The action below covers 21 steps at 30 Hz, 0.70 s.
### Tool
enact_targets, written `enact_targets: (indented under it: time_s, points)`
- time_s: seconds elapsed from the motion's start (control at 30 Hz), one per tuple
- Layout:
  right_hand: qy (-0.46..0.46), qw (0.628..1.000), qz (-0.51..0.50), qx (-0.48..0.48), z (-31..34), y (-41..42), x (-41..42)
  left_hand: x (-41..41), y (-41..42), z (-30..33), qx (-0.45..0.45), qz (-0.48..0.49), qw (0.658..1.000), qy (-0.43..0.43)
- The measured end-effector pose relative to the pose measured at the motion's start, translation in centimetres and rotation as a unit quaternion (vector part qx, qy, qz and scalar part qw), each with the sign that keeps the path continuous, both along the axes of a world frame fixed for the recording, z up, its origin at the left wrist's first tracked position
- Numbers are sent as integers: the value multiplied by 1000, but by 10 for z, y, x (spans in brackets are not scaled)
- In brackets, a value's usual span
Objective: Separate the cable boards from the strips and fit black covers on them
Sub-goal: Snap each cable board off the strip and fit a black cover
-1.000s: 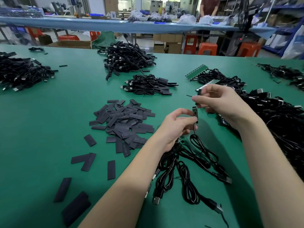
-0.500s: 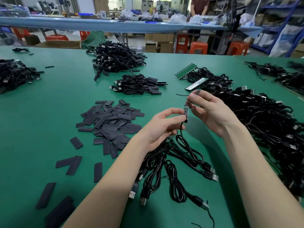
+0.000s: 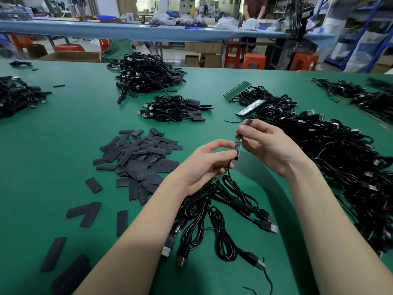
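Nearby, loose black covers (image 3: 138,158) (left), cable heap (image 3: 340,162) right, green table (image 3: 63,124)

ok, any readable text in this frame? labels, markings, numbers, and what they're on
None legible.
Small circuit board pinched between left hand and right hand: markings too small to read.
Pale strip on the cable pile: print blurred.
USB plugs near the front: no marking can be made out.
Background card on the far bench: blurred.
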State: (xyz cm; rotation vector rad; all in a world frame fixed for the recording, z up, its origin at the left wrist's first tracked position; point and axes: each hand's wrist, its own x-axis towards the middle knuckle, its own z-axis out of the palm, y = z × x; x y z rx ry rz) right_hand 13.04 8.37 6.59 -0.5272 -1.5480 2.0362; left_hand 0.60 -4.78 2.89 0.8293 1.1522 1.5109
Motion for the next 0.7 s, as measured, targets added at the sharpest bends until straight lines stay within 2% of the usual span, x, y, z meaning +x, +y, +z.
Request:
enact_targets:
  time_s: [0.3, 0.43, 0.7]
  points:
    - [-71, 994, 76, 17, 0, 8, 16, -1, -2, -1, 5, -43, 999, 26]
    - [-69, 993, 93, -1, 0, 10, 21, -2, -3, -3, 18, -45, 999, 8]
    - [-49, 989, 137, 33, -8, 3, 15, -3, -4, -3, 32, -38, 998, -27]
